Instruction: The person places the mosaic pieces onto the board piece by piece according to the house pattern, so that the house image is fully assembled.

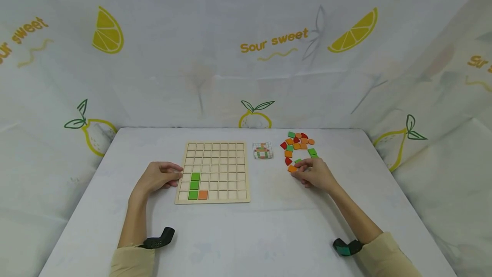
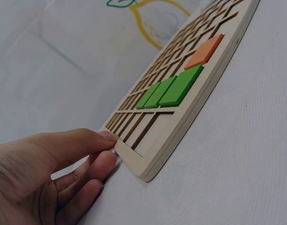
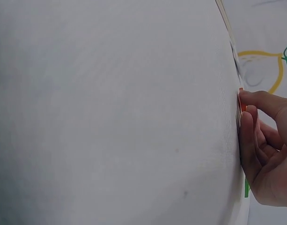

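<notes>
A wooden grid board (image 1: 224,168) lies on the table, with three green square tiles (image 1: 194,185) stacked up its second column and an orange square tile (image 1: 203,195) beside the lowest. My left hand (image 1: 159,176) holds the board's left edge; in the left wrist view the thumb (image 2: 103,137) lies on the rim and the curled fingers are at its side. To the right, my right hand (image 1: 316,173) pinches another orange square tile (image 1: 292,169) at the near end of the loose pieces. In the right wrist view, the fingers partly cover that orange tile (image 3: 242,101).
Loose orange, green and red pieces (image 1: 297,145), some square and some rounded, form a rough ring beyond my right hand. Between them and the board lies a small picture card (image 1: 262,150) with a coloured grid pattern. A lemon-printed white cloth (image 1: 184,76) hangs behind the table.
</notes>
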### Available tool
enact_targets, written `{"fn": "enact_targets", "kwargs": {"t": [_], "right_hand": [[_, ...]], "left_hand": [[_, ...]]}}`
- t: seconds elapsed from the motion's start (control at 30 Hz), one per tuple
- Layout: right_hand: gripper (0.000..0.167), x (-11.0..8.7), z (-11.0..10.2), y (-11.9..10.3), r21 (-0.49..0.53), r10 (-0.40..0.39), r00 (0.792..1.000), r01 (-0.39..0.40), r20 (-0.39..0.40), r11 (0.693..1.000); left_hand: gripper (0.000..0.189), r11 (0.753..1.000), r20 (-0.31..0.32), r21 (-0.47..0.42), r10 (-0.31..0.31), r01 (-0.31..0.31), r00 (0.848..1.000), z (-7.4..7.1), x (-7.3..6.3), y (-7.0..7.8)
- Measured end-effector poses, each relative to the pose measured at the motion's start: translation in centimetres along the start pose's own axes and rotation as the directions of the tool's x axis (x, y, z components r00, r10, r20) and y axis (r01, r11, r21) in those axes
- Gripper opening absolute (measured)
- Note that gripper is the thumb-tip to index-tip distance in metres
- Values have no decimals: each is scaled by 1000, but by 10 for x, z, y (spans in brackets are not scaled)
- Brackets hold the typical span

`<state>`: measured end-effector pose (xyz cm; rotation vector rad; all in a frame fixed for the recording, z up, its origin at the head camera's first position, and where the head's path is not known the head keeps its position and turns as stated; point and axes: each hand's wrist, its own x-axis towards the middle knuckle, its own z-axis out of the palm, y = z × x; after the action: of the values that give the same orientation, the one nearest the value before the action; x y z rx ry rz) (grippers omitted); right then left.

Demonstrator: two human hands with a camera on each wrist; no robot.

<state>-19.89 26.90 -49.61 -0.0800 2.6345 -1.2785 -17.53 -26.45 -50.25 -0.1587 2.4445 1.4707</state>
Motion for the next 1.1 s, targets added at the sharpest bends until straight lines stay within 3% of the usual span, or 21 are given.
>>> {"fn": "enact_targets", "kwargs": {"t": [0.27, 0.6, 0.9, 1.1], "right_hand": [[33, -2, 2, -7, 3, 0, 1000, 0, 6, 1000], [33, -1, 7, -33, 0, -33, 999, 33, 30, 999], [30, -3, 21, -66, 21, -90, 994, 89, 66, 996], [29, -5, 39, -88, 44, -172, 979, 168, 105, 985]], "left_hand": [[37, 1000, -3, -1, 2, -2, 1000, 1, -2, -1], [36, 1000, 2, -1, -5, 5, 1000, -1, 1, 1], [37, 1000, 2, 7, 0, 0, 1000, 0, 0, 1], [37, 1000, -1, 16, 2, -2, 1000, 0, 1, 2]]}}
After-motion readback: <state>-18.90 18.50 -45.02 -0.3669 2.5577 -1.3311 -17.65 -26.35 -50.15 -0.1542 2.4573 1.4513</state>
